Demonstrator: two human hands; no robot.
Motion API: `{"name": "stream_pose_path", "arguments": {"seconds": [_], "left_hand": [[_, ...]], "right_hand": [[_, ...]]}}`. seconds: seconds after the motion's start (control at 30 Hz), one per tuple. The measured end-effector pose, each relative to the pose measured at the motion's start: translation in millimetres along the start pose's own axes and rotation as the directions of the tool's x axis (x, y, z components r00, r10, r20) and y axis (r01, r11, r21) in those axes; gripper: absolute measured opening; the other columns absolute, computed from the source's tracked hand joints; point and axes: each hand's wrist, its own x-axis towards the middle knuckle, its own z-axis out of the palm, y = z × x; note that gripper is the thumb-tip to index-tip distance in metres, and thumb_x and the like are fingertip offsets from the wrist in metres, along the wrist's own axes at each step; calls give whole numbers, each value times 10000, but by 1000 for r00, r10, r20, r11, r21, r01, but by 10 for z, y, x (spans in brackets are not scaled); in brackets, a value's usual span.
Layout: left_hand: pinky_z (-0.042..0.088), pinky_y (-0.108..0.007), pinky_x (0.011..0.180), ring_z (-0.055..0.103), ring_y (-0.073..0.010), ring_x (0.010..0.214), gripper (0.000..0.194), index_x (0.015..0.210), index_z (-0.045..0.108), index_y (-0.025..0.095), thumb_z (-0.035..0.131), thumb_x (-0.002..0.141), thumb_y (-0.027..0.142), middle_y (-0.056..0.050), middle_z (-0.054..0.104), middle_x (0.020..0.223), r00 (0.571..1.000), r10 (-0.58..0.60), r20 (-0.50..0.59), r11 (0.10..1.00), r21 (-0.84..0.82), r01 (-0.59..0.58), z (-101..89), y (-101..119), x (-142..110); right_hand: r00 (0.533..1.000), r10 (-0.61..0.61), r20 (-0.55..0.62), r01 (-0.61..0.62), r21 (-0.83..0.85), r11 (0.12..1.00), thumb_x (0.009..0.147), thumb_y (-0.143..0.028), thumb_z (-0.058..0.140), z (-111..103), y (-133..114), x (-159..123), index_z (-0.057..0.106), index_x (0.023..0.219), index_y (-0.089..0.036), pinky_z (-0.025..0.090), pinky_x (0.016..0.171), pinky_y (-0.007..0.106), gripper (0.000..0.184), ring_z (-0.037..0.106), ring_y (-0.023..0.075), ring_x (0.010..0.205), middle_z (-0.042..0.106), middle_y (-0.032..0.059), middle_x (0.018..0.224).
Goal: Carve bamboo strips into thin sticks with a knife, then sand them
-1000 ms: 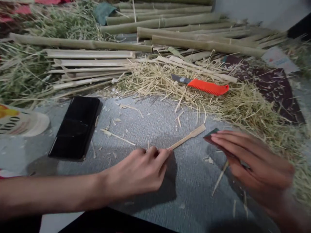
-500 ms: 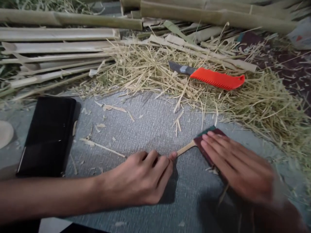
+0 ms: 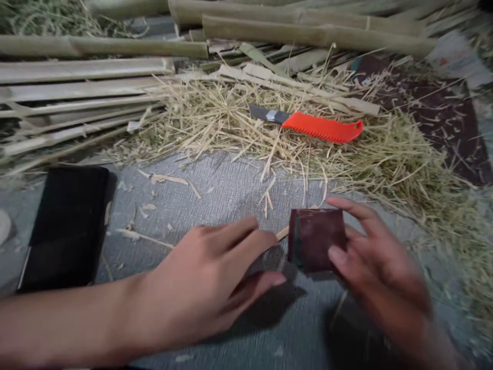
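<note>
My right hand pinches a folded piece of sandpaper, dark maroon with a green strip at its left side, between thumb and fingers. Just left of it, a short stretch of a thin bamboo stick shows; the rest is hidden behind the sandpaper and my left hand. My left hand reaches in from the left, thumb spread away from the fingers. Its fingertips are close to the stick's visible end; whether they touch it I cannot tell.
A knife with an orange handle lies on a heap of bamboo shavings. Split bamboo pieces are stacked behind at left, bamboo poles at the back. A black phone-like slab lies left on the grey mat.
My right hand has lifted and turned, now pinching the sandpaper instead of pressing it flat over the stick. My left hand's fingers have spread from their grip on the stick. The view has shifted slightly.
</note>
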Motion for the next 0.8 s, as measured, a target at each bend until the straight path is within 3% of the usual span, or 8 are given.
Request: {"name": "stream_pose_path", "arguments": {"seconds": [0.1,0.17,0.37,0.53,0.67,0.8], "left_hand": [[441,-178,526,525,-65,574,99,972,598,153,629,940,242,43,590,761,985,-170,39,946,-275,174,-62,34,154],[438,-165,556,521,-54,584,57,906,600,154,626,931,199,52,594,743,981,-196,2,917,-353,184,-76,31,220],[466,-170,604,551,-57,656,56,892,637,144,596,927,133,17,609,847,981,-184,-68,912,-384,144,-116,55,230],[515,-190,709,600,-72,764,72,975,694,144,647,920,151,-19,641,980,979,-139,-148,913,-403,69,-145,121,234],[517,-221,750,617,-97,799,67,872,715,145,696,893,206,-17,662,937,986,-156,-51,894,-431,119,-170,163,265],[484,-210,714,596,-83,753,147,833,702,151,583,908,107,10,648,856,983,-182,22,880,-441,173,-224,163,290]], "right_hand": [[996,-9,93,5,48,999,917,-177,552,160,-69,33,333,1467,-292,610,801,220,603,715,158,983,690,62,1217],[993,-45,110,45,5,999,885,-162,582,199,-84,18,277,1509,-286,595,840,212,705,677,168,1094,638,81,1309],[992,-73,102,74,-5,997,872,-152,608,185,-89,-41,206,1547,-317,576,917,248,803,605,194,1220,540,86,1432],[985,-69,159,56,83,995,821,-299,753,202,-19,-25,298,1491,-355,575,930,273,812,574,219,1266,518,83,1451],[982,-86,167,88,-5,996,739,-439,816,177,22,-22,359,1456,-378,514,1039,354,852,503,249,1344,465,68,1489],[974,-134,185,138,-12,990,873,-525,654,101,-7,-39,347,1495,-341,514,1044,370,717,507,251,1340,451,86,1509]]}}
